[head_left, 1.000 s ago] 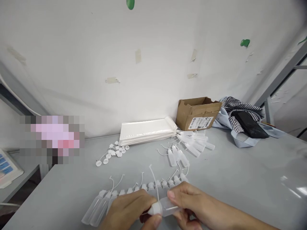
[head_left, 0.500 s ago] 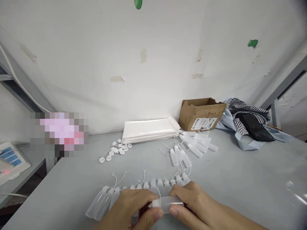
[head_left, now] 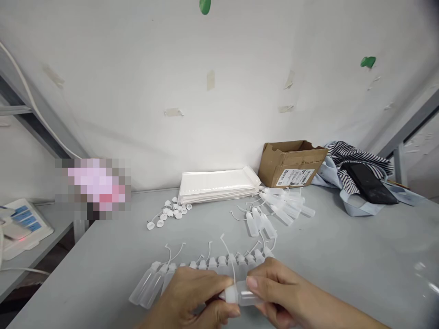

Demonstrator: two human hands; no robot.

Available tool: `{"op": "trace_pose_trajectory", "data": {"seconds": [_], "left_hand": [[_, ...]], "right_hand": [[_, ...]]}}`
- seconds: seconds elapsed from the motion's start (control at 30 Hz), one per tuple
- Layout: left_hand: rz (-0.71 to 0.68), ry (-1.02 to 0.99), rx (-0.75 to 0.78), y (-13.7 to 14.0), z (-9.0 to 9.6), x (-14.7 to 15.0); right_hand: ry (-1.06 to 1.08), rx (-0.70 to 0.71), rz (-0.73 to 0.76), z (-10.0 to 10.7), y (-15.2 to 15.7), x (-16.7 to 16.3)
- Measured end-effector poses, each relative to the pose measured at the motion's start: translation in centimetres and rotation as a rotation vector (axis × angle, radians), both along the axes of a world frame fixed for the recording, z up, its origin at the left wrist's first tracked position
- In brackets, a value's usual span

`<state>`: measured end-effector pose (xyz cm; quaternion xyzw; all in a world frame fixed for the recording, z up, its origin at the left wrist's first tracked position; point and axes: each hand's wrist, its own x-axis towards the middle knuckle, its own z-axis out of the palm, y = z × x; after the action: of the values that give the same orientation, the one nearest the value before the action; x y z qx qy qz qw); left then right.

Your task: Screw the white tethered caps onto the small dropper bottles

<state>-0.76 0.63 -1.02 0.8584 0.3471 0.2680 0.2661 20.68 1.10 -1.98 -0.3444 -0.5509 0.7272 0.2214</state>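
Observation:
A small translucent squeeze bottle (head_left: 245, 297) lies sideways between my hands, its nozzle end to the left. My left hand (head_left: 195, 292) is closed around the white cap (head_left: 231, 294) at that end, thumb below and index finger above. My right hand (head_left: 284, 292) grips the bottle's body, with the thumb pressed on its upper side. From the cap a thin white strap (head_left: 227, 249) sticks up. Just beyond my hands lies a row of similar bottles (head_left: 147, 285), their capped ends pointing away; my hands partly cover them.
Several loose bottles (head_left: 283, 214) lie in a pile on the grey table (head_left: 113, 256). White caps (head_left: 169, 212) are scattered left of stacked white padded envelopes (head_left: 219, 183). Behind stand a cardboard box (head_left: 291, 164) and, beside it, a black phone (head_left: 372, 183) on striped cloth (head_left: 360, 153).
My right thumb has moved from the bottle's lower side to its upper side. More of the cap shows, and its strap now extends higher. The view has shifted slightly left.

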Motion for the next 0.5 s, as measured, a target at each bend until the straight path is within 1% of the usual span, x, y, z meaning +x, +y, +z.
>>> {"op": "trace_pose_trajectory", "data": {"seconds": [0.07, 0.13, 0.2, 0.27, 0.33, 0.4, 0.47, 0.5], "left_hand": [[0.019, -0.026, -0.002, 0.3, 0.1, -0.1], [0.029, -0.078, -0.046, 0.6, 0.3, -0.2], [0.032, -0.129, -0.140, 0.9, 0.6, -0.4], [0.040, -0.144, -0.259, 1.0, 0.9, -0.4], [0.062, -0.114, -0.381, 1.0, 1.1, -0.1], [0.101, -0.068, -0.488, 0.9, 1.2, 0.2], [0.142, -0.056, -0.570, 0.7, 1.1, 0.4], [0.153, -0.065, -0.596, 0.6, 1.0, 0.5]], "right_hand": [[0.042, -0.034, 0.018, -0.1, 0.1, 0.1], [0.049, -0.065, 0.034, 0.0, 0.1, 0.2], [0.039, -0.081, 0.021, 0.3, 0.1, 0.3], [0.006, -0.017, -0.006, 0.8, 0.0, 0.3], [-0.094, 0.154, -0.039, 1.4, -0.2, 0.1], [-0.252, 0.390, -0.060, 1.9, -0.5, -0.1], [-0.409, 0.602, -0.068, 2.1, -0.8, -0.2], [-0.468, 0.682, -0.062, 2.0, -1.0, -0.3]]}}
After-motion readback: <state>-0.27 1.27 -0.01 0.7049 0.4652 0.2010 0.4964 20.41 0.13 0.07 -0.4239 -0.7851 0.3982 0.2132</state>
